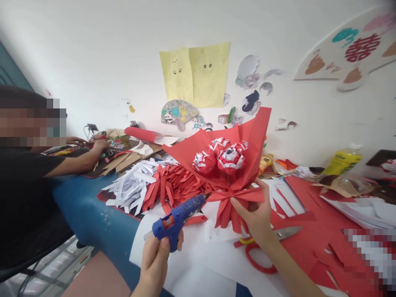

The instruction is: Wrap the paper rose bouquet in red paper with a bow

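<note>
Middle of the head view, red paper bouquet (244,175): it is held up over the counter (93,206), with red and white paper flowers (231,160) peeking out of its big red wrap. I cannot tell if its bottom touches the white sheet (198,268).
Right hand (258,212): its grip is closed around the bouquet's skinny waist, with the thumb in front.
Left hand (156,253): its grip is wrapped around the handle of a blue glue gun (182,215), low in the frame and left of the bouquet.
Glue gun tip: it points up and right at the red band (221,196) on the waist, very near. I cannot tell if they touch.
Step now: it looks like gluing the red band.
Next move: I think it calls for a still right hand, a soft squeeze of glue, and fingers away from the tip, which may be hot.
Scissors (289,233): they lie at the lower right, partly behind the right arm.
Strips: white strips (133,185) and red strips (176,185) lie in heaps left of the bouquet.
Left edge: another person (24,177) in a dark top reaches over the counter.
</note>
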Motion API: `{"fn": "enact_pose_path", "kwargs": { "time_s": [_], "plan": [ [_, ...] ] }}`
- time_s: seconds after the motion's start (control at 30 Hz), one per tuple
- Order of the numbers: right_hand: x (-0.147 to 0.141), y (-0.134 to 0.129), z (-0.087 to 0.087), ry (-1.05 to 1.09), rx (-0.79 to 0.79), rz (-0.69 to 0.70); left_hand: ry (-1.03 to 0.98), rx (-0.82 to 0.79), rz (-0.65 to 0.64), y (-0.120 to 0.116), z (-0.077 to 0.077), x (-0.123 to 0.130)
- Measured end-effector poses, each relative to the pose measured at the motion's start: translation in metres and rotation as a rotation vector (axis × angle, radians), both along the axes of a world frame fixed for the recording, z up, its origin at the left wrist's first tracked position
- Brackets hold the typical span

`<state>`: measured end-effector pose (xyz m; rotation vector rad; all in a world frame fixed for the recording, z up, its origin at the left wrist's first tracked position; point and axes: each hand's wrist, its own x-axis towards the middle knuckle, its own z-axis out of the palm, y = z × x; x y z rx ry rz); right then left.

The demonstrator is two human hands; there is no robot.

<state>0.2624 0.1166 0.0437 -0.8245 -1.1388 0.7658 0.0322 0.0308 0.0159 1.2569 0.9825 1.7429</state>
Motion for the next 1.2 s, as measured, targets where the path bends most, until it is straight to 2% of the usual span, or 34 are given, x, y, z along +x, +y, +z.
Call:
{"fn": "enact_pose_path", "kwargs": {
  "time_s": [0.07, 0.27, 0.43, 0.6, 0.77, 1.0, 1.1, 1.2],
  "plan": [
    [0.0, -0.001, 0.0, 0.0, 0.019, 0.019, 0.075, 0.037, 0.019, 0.0, -0.004, 0.0],
    [0.0, -0.001, -0.003, -0.009, 0.057, -0.003, 0.06, 0.081, 0.096, 0.0, -0.015, 0.012],
    [-0.001, -0.004, -0.001, -0.04, 0.074, 0.02, 0.062, 0.128, 0.088, 0.001, -0.019, 0.012],
    [0.0, -0.004, 0.0, -0.074, 0.08, 0.023, 0.119, 0.122, 0.011, 0.001, -0.023, 0.006],
    [0.002, -0.004, -0.002, -0.105, 0.074, 0.014, 0.093, 0.116, 0.066, 0.002, -0.025, 0.007],
    [0.001, -0.004, -0.002, -0.111, 0.074, 0.014, 0.141, 0.161, -0.064, 0.003, -0.032, -0.005],
    [0.001, -0.005, -0.001, -0.109, 0.081, 0.003, 0.15, 0.134, -0.063, 0.002, -0.031, -0.005],
    [0.0, -0.006, 0.0, -0.107, 0.087, 0.012, 0.154, 0.088, -0.004, 0.001, -0.025, -0.001]
  ]
}}
